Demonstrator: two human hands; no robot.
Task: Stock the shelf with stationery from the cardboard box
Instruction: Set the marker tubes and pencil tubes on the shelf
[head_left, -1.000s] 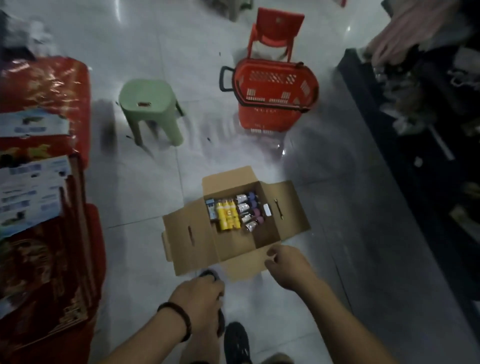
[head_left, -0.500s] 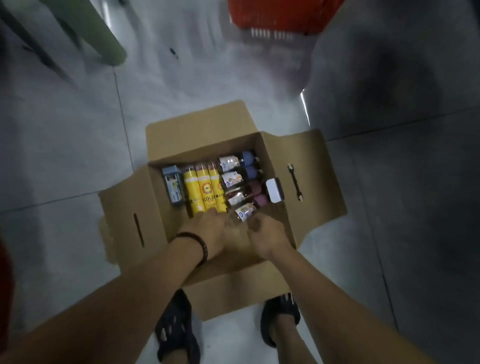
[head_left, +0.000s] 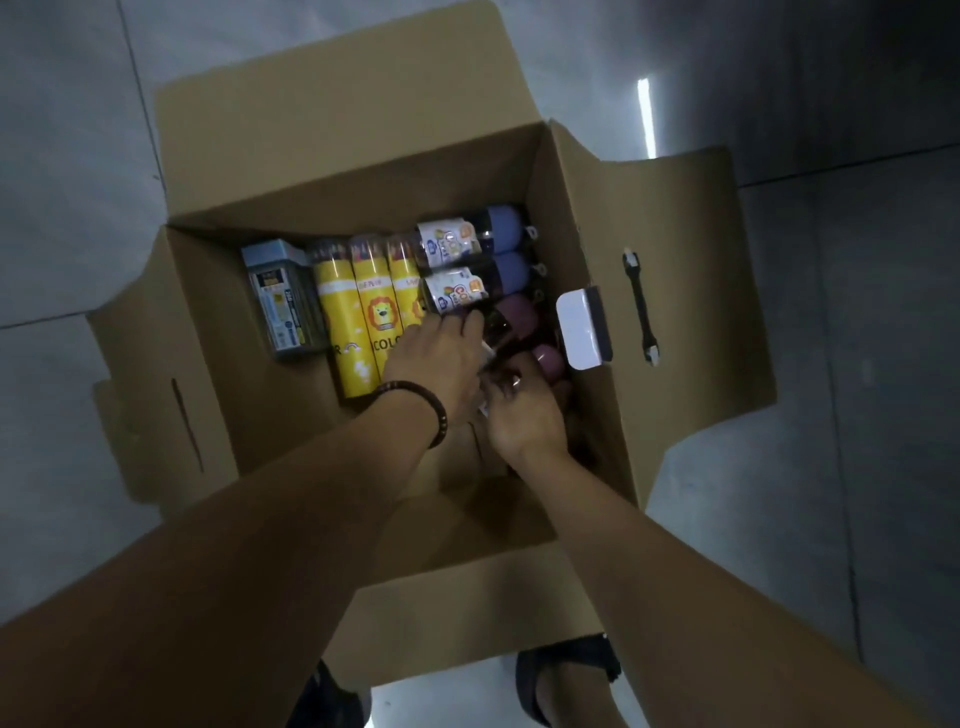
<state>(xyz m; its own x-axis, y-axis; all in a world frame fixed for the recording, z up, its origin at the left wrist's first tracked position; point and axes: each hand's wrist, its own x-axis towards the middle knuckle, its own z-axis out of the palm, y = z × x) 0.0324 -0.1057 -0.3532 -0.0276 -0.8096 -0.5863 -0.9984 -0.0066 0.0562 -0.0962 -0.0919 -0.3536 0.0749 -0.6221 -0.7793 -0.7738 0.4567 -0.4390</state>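
Note:
An open cardboard box (head_left: 332, 109) stands on the floor below me. Inside lie three yellow coloured-pencil tubes (head_left: 358, 291), a blue-grey pack (head_left: 283, 301), two blue-capped tubes (head_left: 498, 228) and two pink-capped tubes (head_left: 514, 312). My left hand (head_left: 436, 358), with a dark bead bracelet, lies over the label end of the upper pink-capped tube; its grip is hidden. My right hand (head_left: 524, 410) is curled around the lower pink-capped tube (head_left: 548, 361) at the box's right side.
A white and dark item (head_left: 582, 330) leans on the box's right inner wall. The four flaps are spread outwards; the right flap (head_left: 691, 291) has a handle slot. My sandalled feet (head_left: 566, 670) stand against the near flap. Grey tiled floor (head_left: 857, 364) surrounds the box.
I have bent down much closer to the box. Both hands went from outside its near edge down into it, onto the pink-capped tubes. The stool and red basket left the view.

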